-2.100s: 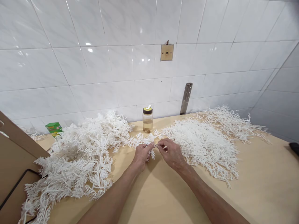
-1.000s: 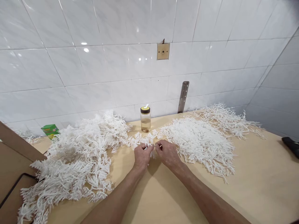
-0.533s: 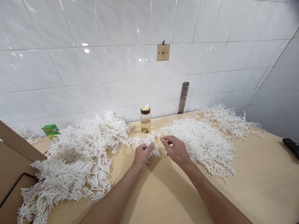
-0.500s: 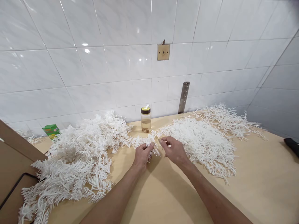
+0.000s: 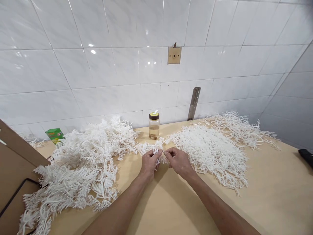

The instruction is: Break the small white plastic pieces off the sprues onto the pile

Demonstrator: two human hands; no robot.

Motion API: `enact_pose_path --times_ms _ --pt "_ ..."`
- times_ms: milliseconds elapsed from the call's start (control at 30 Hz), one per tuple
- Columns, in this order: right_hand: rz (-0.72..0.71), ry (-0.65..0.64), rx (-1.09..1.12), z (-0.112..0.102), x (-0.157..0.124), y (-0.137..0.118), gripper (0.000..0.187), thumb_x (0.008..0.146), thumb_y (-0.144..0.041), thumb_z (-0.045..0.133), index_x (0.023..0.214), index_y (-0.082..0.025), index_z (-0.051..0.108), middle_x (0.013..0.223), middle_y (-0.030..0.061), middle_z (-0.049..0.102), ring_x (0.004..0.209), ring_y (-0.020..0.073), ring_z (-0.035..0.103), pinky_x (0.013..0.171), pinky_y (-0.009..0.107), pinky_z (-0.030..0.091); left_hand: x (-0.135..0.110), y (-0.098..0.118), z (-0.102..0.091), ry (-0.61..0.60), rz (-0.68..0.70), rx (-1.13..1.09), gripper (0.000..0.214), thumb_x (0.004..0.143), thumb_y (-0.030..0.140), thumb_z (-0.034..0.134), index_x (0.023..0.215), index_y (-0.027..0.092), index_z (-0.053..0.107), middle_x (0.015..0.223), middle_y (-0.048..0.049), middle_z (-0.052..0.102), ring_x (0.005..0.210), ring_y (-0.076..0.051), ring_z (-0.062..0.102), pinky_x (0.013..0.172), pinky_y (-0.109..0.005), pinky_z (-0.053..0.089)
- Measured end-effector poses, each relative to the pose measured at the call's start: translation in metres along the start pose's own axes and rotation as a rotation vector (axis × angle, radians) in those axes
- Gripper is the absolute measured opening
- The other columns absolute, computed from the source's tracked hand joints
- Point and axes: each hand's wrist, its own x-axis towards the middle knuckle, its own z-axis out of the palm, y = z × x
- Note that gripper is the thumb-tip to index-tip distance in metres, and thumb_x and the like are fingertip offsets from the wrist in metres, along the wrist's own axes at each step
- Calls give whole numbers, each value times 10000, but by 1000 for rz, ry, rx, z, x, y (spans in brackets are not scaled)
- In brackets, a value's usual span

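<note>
My left hand (image 5: pixel 149 163) is closed in a pinch on a small bunch of white branching strands (image 5: pixel 146 147), whose tips stick out past the thumb. Close beside it, my right hand (image 5: pixel 180 161) has thumb and forefinger pinched together at the end of that bunch, apparently on a thin strand; the fingertips partly hide it. A large, tangled heap of white strands (image 5: pixel 90 156) lies to the left, joined by a thin trail to the bunch in my hand. Just right of my hands is a flatter pile of white strands (image 5: pixel 212 150).
Behind my hands stands a clear jar (image 5: pixel 154 127) with a dark-rimmed lid, part filled with liquid. A looser bundle of strands (image 5: pixel 242 129) lies back right. There are a green box (image 5: pixel 54 134), a brown board (image 5: pixel 17 163), a metal strip (image 5: pixel 194 103) and a black object (image 5: pixel 306 156).
My right hand has moved slightly left and its fingertips have come up to the bunch in my left hand. The left hand has stayed nearly still; the view has shifted a little.
</note>
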Motion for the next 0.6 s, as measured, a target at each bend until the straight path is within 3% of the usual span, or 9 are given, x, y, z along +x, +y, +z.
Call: enact_pose_path --times_ms 133,300,367,500,600 --pt "21 11 -82 7 4 5 204 820 -363 521 729 -194 591 610 -3 609 484 153 576 497 268 426 4 -4 -2 1 11 -17 488 553 533 830 572 169 506 502 63 405 458 -66 344 444 -209 241" --pt "-192 199 -321 21 5 8 151 809 -245 486 664 -204 503 695 34 606 653 171 550 610 282 393 6 -6 -2 29 42 -1 494 539 507 844 545 164 489 484 71 385 460 -54 308 449 -206 220" --pt "-186 221 -358 20 7 11 139 798 -212 478 659 -205 484 687 35 595 634 162 523 604 278 373 4 -4 -1 -3 -4 -34 492 530 516 851 574 165 510 496 68 407 455 -55 323 444 -206 233" --pt "-30 242 -372 -2 18 24 125 781 -181 467 664 -199 509 668 46 601 628 170 531 620 285 377 -1 -1 4 -124 -64 -102 489 524 529 862 658 143 595 574 33 492 471 -59 375 432 -206 261" --pt "-32 361 -369 -27 27 36 104 784 -212 473 737 -188 564 714 60 627 668 191 553 674 311 402 0 -1 4 -98 -94 -135 508 495 529 879 660 129 613 604 29 496 490 -54 388 435 -199 281"
